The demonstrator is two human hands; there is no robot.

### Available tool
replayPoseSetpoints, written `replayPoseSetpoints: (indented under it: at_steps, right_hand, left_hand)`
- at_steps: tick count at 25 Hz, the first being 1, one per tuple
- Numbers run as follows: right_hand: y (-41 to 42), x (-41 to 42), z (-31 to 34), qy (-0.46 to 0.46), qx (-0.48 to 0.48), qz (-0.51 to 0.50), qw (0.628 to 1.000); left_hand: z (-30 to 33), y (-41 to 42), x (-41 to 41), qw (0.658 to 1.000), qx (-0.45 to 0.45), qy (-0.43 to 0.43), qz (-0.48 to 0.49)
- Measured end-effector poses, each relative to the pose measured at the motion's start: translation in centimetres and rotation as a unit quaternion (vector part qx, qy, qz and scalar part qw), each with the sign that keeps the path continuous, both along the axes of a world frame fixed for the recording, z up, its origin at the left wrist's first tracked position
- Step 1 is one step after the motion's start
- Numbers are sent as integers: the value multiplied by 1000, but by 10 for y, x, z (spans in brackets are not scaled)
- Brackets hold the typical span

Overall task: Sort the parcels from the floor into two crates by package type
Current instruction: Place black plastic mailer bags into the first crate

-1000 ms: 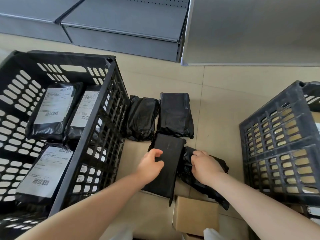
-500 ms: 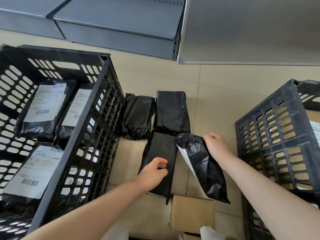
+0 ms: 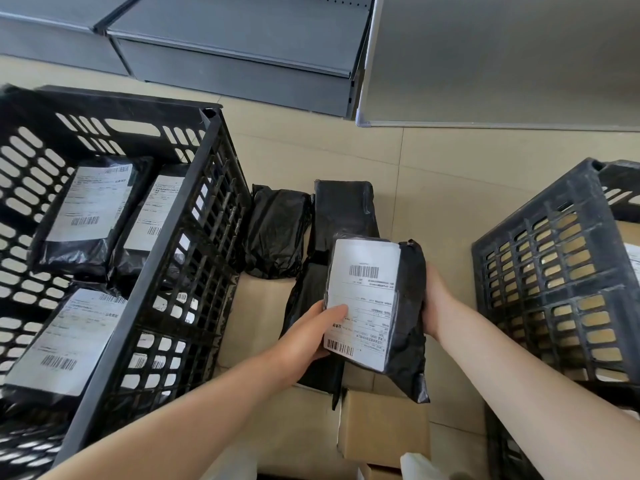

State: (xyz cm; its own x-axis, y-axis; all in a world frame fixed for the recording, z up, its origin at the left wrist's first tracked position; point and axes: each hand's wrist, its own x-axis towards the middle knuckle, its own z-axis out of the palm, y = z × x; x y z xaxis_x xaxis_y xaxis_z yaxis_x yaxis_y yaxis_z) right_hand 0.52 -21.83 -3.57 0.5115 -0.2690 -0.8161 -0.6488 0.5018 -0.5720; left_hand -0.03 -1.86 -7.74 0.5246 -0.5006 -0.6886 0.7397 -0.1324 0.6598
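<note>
- Head view: the left crate [image 3: 166,278], black with slotted walls, stands on the floor [image 3: 433,174] and holds three black bags with white labels — two side by side at the far end [image 3: 86,216] [image 3: 152,220], one nearer [image 3: 65,341].
- The right crate [image 3: 554,271], also black and slotted, sits at the right edge; brown cardboard shows through its wall slots, and a corner of a white label shows inside it at the picture's edge. How many boxes it holds I cannot tell.
- Between the crates, on the floor: a crumpled black bag [image 3: 277,233] just beside the left crate, a flatter black bag [image 3: 343,213] touching its right side, and a long black bag [image 3: 311,306] lying nearer, partly hidden by the hands.
- A brown cardboard box [image 3: 381,431] lies at the bottom, near the person's knees.
- The held parcel [image 3: 377,299] — a black bag with its white barcode label turned up to the camera — is lifted above the floor between the two crates, over the long bag.
- The left hand [image 3: 308,337] grips the parcel's lower left edge, thumb pressed on the label, fingers curled underneath.
- The right hand [image 3: 436,299] holds the parcel's right side; its fingers are wrapped behind the bag and mostly hidden.
- Both forearms reach in from the bottom, bare.
- Grey shelving [image 3: 242,39] runs along the far side of the floor.
</note>
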Motion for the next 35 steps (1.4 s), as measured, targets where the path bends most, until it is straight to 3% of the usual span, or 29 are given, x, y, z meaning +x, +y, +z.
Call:
replayPoseSetpoints:
  at_steps: [5,7,9,11,14,16,18,21,24,27,29,33,35]
  right_hand:
    - [-9,-3,-13,12,25,-4,1000]
    - [-18,3,-17,2,-29,-36,999]
    - [-26,7,-15,-40,-165,-15,985]
    - [-30,8,-5,-118,-333,67,933]
    - [-22,13,14,-212,-376,337,837]
    - [-13,20,16,-137,-363,542,745]
    - [-8,25,17,-55,-357,644,675]
    - [-8,23,17,-4,-310,691,653]
    - [-6,15,13,-11,-355,699,621]
    - [-19,18,19,10,-346,683,643]
    - [-37,19,29,39,-315,660,681]
    - [-67,9,26,5,-198,473,858]
    - [-67,3,18,-8,-130,385,914]
  left_hand:
    - [10,2,1,999,-19,-19,28]
    - [11,2,4,997,2,-68,46]
    - [10,2,8,985,73,-151,35]
    - [11,2,11,954,175,-245,-4]
    - [10,3,14,909,247,-335,-36]
    - [12,2,15,890,256,-371,-62]
    - [12,1,13,875,257,-399,-95]
    - [13,0,11,865,256,-414,-121]
    - [10,0,11,868,240,-416,-126]
    - [8,-1,9,890,218,-386,-101]
    - [7,-2,9,911,214,-347,-68]
    - [6,-4,11,956,185,-225,-22]
    - [8,-5,10,975,155,-161,1]
